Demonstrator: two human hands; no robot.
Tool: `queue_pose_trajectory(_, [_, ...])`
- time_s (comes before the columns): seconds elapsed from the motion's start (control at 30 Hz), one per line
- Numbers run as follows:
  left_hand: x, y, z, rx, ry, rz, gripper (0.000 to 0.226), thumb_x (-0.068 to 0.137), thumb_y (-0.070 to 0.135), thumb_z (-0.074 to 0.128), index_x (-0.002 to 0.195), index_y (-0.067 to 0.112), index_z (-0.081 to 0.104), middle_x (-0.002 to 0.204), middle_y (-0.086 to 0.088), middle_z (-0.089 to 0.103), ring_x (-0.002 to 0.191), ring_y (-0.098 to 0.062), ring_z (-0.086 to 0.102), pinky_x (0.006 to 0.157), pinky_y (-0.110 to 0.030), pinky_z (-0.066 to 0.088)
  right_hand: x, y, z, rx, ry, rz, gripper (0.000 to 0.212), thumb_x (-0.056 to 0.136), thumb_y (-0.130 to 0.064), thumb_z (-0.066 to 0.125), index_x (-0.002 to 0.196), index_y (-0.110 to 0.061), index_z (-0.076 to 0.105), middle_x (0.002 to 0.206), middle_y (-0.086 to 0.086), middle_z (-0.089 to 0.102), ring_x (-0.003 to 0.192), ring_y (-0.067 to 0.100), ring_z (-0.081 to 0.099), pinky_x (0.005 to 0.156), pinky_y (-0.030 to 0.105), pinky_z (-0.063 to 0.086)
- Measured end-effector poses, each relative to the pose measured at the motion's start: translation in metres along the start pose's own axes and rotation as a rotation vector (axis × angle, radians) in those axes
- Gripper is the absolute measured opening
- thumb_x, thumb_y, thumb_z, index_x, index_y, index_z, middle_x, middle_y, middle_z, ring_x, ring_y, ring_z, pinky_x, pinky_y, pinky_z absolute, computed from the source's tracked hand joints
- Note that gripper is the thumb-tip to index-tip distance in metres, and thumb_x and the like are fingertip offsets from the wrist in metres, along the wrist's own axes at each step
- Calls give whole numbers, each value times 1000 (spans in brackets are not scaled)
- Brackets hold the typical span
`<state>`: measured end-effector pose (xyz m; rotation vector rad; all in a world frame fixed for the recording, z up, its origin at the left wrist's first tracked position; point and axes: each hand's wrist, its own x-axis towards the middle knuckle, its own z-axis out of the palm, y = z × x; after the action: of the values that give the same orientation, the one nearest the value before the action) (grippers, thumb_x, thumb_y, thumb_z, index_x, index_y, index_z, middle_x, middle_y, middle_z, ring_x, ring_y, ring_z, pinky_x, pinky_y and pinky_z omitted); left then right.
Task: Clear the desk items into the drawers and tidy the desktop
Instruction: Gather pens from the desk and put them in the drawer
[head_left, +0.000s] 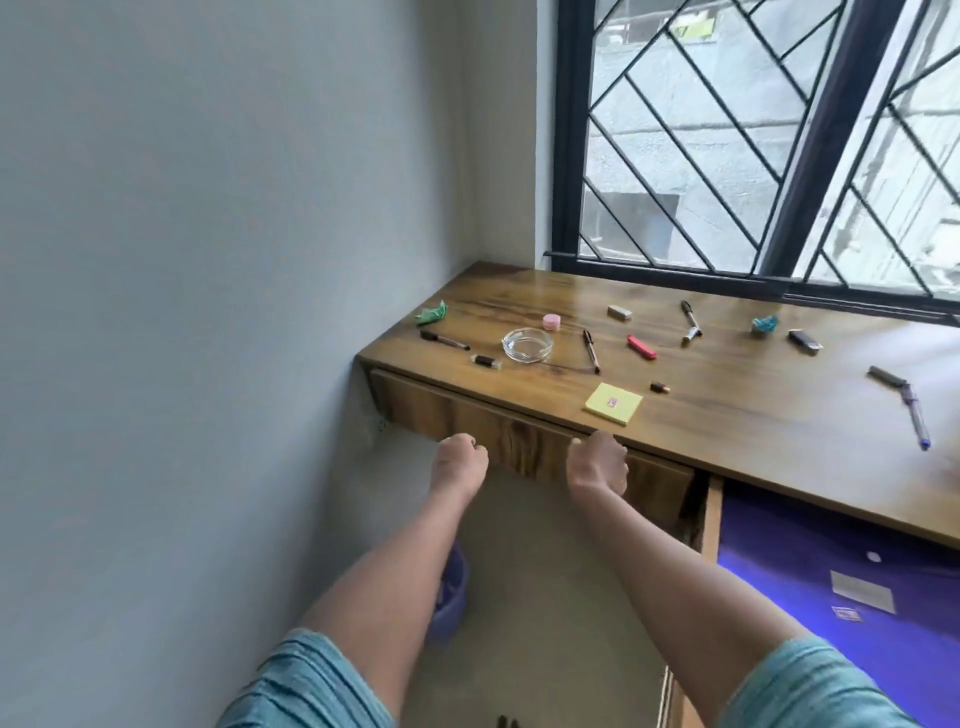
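Observation:
The wooden desktop (727, 405) carries scattered items: a glass ashtray (526, 345), a yellow sticky-note pad (613, 404), a pink jar (551, 321), a crumpled green paper (431, 313), several pens and markers such as a black pen (591, 351), a red item (641, 347), an eraser (620, 312) and a blue pen (917, 415). The left drawer (524, 441) is shut. My left hand (460, 460) curls its fingers at the drawer front's lower edge. My right hand (597, 462) grips the same front further right.
The right drawer (710, 519) stands pulled out, with a purple folder (831, 587) lying in it. A grey wall closes the left side and a barred window (753, 156) runs behind the desk. A purple basin (453, 597) sits on the floor below.

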<state>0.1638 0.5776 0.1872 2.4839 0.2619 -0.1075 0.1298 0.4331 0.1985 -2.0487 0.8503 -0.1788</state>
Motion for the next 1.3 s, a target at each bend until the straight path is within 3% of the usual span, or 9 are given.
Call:
queue_pose_trajectory(0.1, [65, 8, -9, -37, -1, -63, 33, 93, 11, 43, 112, -9, 61, 117, -24, 63, 108, -35, 60, 91, -38, 48, 60, -26, 22, 16, 45, 31, 23, 95, -15, 50, 106, 2, 62, 111, 20, 64, 104, 36, 61, 83, 37, 49])
queue_pose_trajectory(0.23, [152, 23, -13, -63, -32, -174, 30, 95, 13, 42, 107, -4, 63, 112, -17, 65, 100, -29, 63, 75, -34, 49, 143, -58, 50, -67, 90, 39, 26, 94, -12, 48, 108, 2, 64, 112, 23, 64, 104, 38, 60, 83, 38, 49])
queue_pose_trajectory(0.53, [307, 56, -15, -178, 51, -369, 27, 96, 8, 48, 120, -2, 56, 126, -18, 56, 114, -29, 57, 88, -31, 49, 270, -87, 77, -561, 149, -180, 33, 89, 3, 41, 114, -2, 62, 116, 19, 53, 106, 38, 55, 89, 39, 46])
queue_pose_trajectory(0.7, [350, 59, -16, -310, 86, -450, 37, 84, 18, 70, 109, -7, 61, 111, -18, 63, 93, -32, 68, 82, -38, 58, 292, -88, 89, -708, 83, -77, 33, 87, -1, 46, 114, -9, 65, 118, 14, 57, 111, 32, 55, 92, 37, 46])
queue_pose_trajectory(0.83, [375, 51, -5, -385, 75, -525, 41, 78, 26, 76, 101, -6, 64, 89, -17, 69, 69, -24, 70, 68, -36, 61, 301, -85, 96, -708, 79, -64, 35, 88, -1, 43, 112, -10, 67, 111, 13, 65, 107, 31, 59, 87, 34, 48])
queue_pose_trajectory(1.0, [384, 51, -2, -422, 50, -554, 27, 80, 13, 74, 93, -10, 67, 63, -15, 64, 44, -16, 59, 49, -26, 55, 306, -92, 92, -606, 66, -7, 36, 89, 1, 37, 113, -4, 64, 113, 18, 64, 108, 34, 59, 85, 36, 49])
queue_pose_trajectory(1.1, [379, 52, -3, -481, 58, -559, 22, 85, 9, 69, 96, -10, 66, 76, -16, 69, 48, -17, 61, 45, -23, 51, 301, -93, 90, -545, 56, 19, 35, 89, 3, 37, 113, -3, 63, 115, 18, 62, 110, 35, 57, 86, 37, 48])
queue_pose_trajectory(1.2, [368, 52, -4, -597, 79, -532, 23, 86, 10, 66, 99, -9, 64, 87, -15, 68, 70, -20, 69, 53, -23, 52, 292, -86, 88, -457, 80, 28, 31, 89, 0, 41, 109, -2, 64, 114, 20, 62, 109, 36, 57, 84, 36, 47])
queue_pose_trajectory(1.3, [345, 57, -2, -616, 104, -419, 20, 88, 12, 63, 96, -6, 66, 84, -14, 69, 71, -19, 67, 64, -28, 57, 276, -83, 87, -338, 129, -15, 24, 92, -12, 49, 104, 0, 67, 109, 23, 62, 103, 39, 60, 81, 37, 48])
